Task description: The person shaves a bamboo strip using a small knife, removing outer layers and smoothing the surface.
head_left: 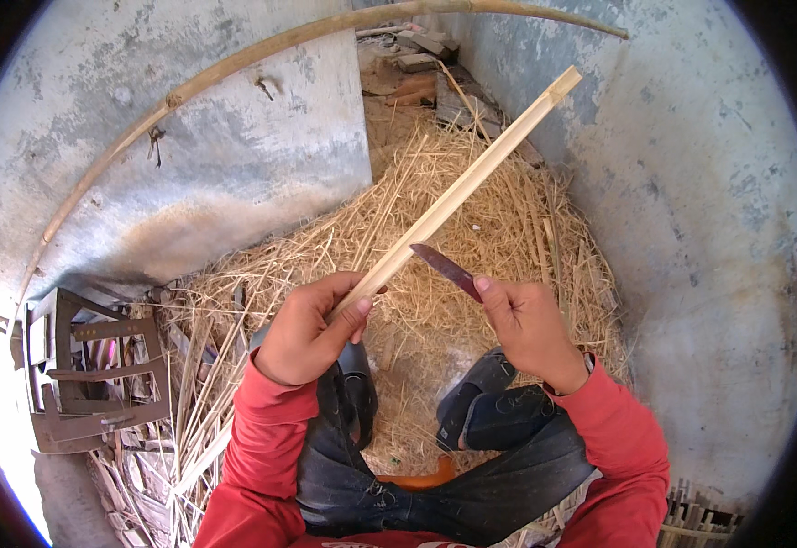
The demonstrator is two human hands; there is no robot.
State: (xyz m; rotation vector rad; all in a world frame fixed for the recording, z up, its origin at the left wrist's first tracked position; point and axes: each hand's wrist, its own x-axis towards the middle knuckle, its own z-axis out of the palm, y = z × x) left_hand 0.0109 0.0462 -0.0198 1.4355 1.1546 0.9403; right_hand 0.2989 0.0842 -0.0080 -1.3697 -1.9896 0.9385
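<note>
A long, pale split bamboo strip (471, 178) slants up and to the right in front of me, with a node close to its far end. My left hand (312, 324) is closed round its lower part, the thumb lying along the top. In my right hand (531, 329) is a knife (449, 268) with a dark, reddish-brown blade, its handle hidden in my fist and my thumb pressed at the blade's base. The blade points up and left, its tip at the lower edge of the strip; whether it touches I cannot tell.
A heap of bamboo shavings (444, 274) covers the floor ahead, between two grey walls (700, 210). A bent bamboo pole (234, 62) arches across the back. At the left stands a broken dark frame (97, 420) beside loose strips (188, 393). Bricks (417, 62) lie in the far corner.
</note>
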